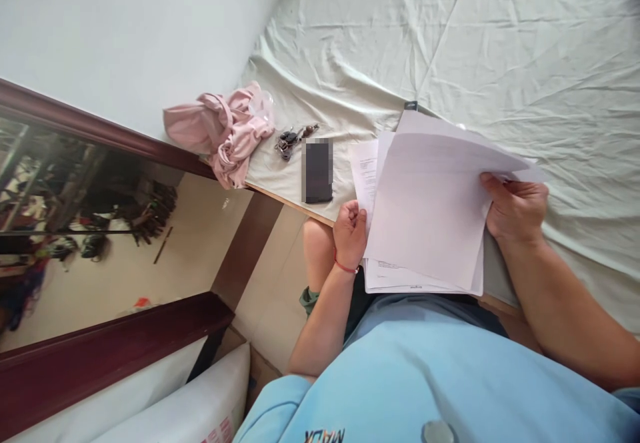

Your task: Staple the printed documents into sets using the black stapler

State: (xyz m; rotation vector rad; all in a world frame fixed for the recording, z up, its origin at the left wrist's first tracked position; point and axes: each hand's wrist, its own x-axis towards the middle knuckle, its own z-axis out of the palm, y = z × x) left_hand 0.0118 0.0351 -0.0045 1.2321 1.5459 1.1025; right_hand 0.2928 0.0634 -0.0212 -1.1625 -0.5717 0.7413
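Several white paper sheets (430, 196) lie loosely stacked over a flat board (425, 290) at the bed's near edge, in front of my body. Printed text shows on a sheet (366, 171) at the left of the stack and on another below. My right hand (517, 208) pinches the right side of the top sheet, thumb on top, and the sheet bends upward there. My left hand (350, 235), with a red string on its wrist, is curled closed at the left edge of the papers. A dark clip (411, 105) shows above the top edge.
A dark phone (318, 171), partly pixelated, lies on the pale sheet (345, 96) left of the papers. Beside it are keys (287, 141) and a crumpled pink cloth (225, 129). A dark red-framed mirror (100, 123) and a white sack (190, 403) stand at the left.
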